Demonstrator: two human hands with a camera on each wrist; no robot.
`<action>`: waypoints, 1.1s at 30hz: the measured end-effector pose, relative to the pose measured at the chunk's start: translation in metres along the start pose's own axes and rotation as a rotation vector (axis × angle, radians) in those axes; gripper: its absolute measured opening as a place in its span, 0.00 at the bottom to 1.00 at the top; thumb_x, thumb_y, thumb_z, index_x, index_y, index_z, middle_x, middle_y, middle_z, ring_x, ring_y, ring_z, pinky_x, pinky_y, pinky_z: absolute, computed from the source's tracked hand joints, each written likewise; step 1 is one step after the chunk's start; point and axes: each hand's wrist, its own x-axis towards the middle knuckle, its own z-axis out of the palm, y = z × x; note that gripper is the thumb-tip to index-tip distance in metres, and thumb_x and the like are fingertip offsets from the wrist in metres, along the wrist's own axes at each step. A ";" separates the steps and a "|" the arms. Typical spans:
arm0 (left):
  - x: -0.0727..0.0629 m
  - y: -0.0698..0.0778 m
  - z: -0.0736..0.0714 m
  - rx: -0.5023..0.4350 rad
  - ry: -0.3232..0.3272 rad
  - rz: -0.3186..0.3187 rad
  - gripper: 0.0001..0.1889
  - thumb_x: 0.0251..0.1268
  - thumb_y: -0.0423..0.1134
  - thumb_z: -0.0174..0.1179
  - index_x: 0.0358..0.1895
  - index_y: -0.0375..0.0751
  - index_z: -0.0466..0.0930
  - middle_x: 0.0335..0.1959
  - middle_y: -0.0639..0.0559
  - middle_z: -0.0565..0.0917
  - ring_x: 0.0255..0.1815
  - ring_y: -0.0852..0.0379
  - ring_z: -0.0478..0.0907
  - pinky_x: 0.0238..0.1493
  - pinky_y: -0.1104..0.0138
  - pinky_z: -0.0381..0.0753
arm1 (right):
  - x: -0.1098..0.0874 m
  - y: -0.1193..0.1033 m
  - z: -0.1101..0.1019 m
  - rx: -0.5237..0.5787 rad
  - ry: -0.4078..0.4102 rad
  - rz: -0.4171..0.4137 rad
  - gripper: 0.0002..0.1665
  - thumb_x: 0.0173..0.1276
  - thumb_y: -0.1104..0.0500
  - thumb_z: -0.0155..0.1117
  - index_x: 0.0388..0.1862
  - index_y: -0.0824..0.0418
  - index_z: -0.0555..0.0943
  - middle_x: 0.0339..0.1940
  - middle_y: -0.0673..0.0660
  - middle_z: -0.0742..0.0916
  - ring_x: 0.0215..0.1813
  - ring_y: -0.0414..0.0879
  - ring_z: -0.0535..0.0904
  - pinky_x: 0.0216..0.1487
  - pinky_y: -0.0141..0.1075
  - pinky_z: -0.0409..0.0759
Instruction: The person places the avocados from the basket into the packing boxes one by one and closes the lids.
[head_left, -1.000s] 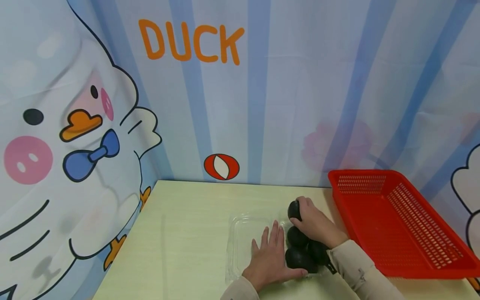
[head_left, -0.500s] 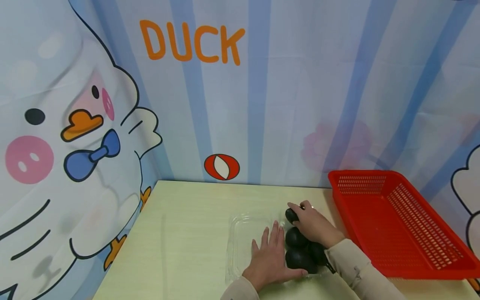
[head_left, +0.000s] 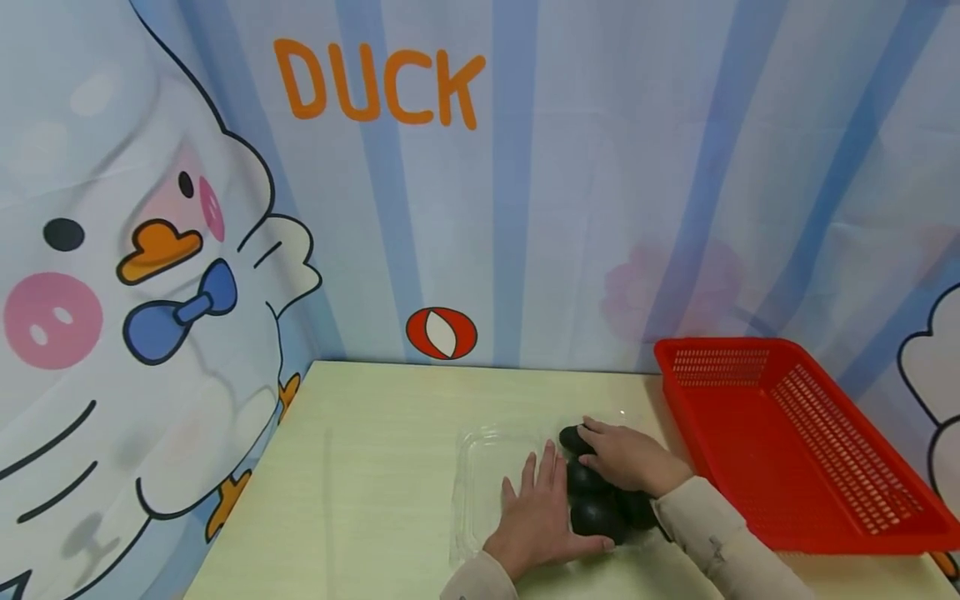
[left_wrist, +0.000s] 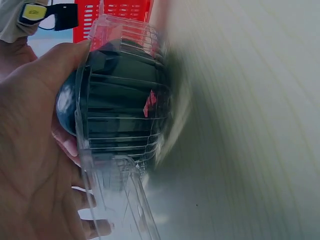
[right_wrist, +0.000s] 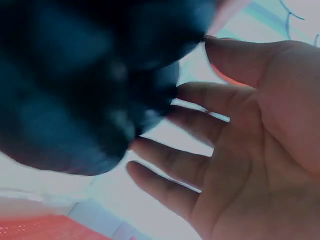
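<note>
A clear plastic clamshell box [head_left: 471, 483] lies open on the table, its flat lid half to the left. Several dark green-black, smooth, egg-shaped pieces, perhaps avocados, sit close together in its right half. My left hand [head_left: 528, 525] rests across the box's middle with fingers spread, the thumb reaching along the near edge beside the nearest dark piece [head_left: 596, 518]. At the far end, my right hand [head_left: 633, 460] touches the farthest dark piece [head_left: 573, 439] with extended fingers. In the left wrist view, the ribbed clear wall [left_wrist: 122, 112] surrounds dark pieces. The right wrist view shows loosely extended fingers [right_wrist: 175, 175] against them.
A red perforated plastic basket [head_left: 772, 467] stands on the right side of the pale table [head_left: 375, 467]. Behind hangs a blue striped cloth [head_left: 570, 208] with a duck print.
The farthest dark piece has gone from upright in my right hand to lying lower, slightly nearer and to the left. My right hand has loosened and flattened; my left hand stays in place.
</note>
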 end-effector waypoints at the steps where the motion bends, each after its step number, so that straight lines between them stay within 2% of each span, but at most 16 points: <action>1: 0.000 0.000 0.001 0.000 -0.001 -0.001 0.67 0.43 0.87 0.54 0.82 0.45 0.50 0.85 0.51 0.45 0.82 0.40 0.52 0.66 0.31 0.64 | 0.001 0.002 0.001 0.023 -0.021 0.009 0.29 0.76 0.53 0.60 0.70 0.68 0.75 0.73 0.69 0.74 0.69 0.66 0.75 0.69 0.61 0.68; 6: -0.001 0.002 0.001 0.004 -0.013 -0.006 0.67 0.44 0.86 0.55 0.83 0.45 0.49 0.85 0.51 0.45 0.81 0.40 0.52 0.66 0.31 0.64 | -0.002 0.012 0.003 0.096 -0.040 0.020 0.30 0.78 0.49 0.57 0.70 0.65 0.75 0.74 0.69 0.73 0.70 0.68 0.73 0.69 0.64 0.66; 13: -0.001 0.003 -0.001 0.002 -0.023 -0.012 0.67 0.44 0.86 0.54 0.83 0.45 0.49 0.85 0.50 0.45 0.82 0.39 0.51 0.67 0.31 0.62 | -0.017 0.013 0.000 0.069 0.076 0.033 0.29 0.76 0.50 0.60 0.69 0.65 0.76 0.69 0.70 0.77 0.67 0.69 0.75 0.66 0.65 0.70; 17: -0.003 0.003 -0.003 -0.003 -0.007 -0.006 0.67 0.45 0.86 0.54 0.82 0.44 0.49 0.85 0.49 0.46 0.81 0.39 0.51 0.66 0.31 0.63 | -0.028 0.013 0.002 0.069 0.156 0.097 0.29 0.75 0.51 0.62 0.67 0.67 0.76 0.69 0.72 0.77 0.66 0.69 0.75 0.65 0.65 0.70; 21: -0.006 0.004 -0.003 -0.031 0.011 -0.009 0.65 0.47 0.86 0.53 0.82 0.44 0.51 0.85 0.49 0.48 0.81 0.39 0.52 0.66 0.31 0.63 | -0.035 0.014 0.008 0.157 0.180 0.192 0.30 0.74 0.52 0.62 0.68 0.68 0.74 0.71 0.74 0.73 0.68 0.70 0.73 0.65 0.66 0.69; 28: -0.024 0.003 -0.007 -0.131 0.003 -0.037 0.58 0.52 0.83 0.54 0.80 0.48 0.56 0.83 0.49 0.54 0.80 0.41 0.55 0.66 0.34 0.66 | -0.040 0.016 0.019 0.242 0.197 0.315 0.34 0.74 0.55 0.62 0.71 0.74 0.68 0.73 0.79 0.67 0.72 0.74 0.64 0.66 0.69 0.64; 33: -0.043 0.004 -0.012 -0.198 0.056 -0.039 0.52 0.57 0.79 0.55 0.77 0.47 0.65 0.79 0.47 0.64 0.75 0.44 0.65 0.63 0.42 0.75 | -0.040 0.021 0.025 0.277 0.222 0.353 0.35 0.74 0.57 0.61 0.72 0.76 0.65 0.72 0.79 0.68 0.72 0.73 0.65 0.67 0.67 0.65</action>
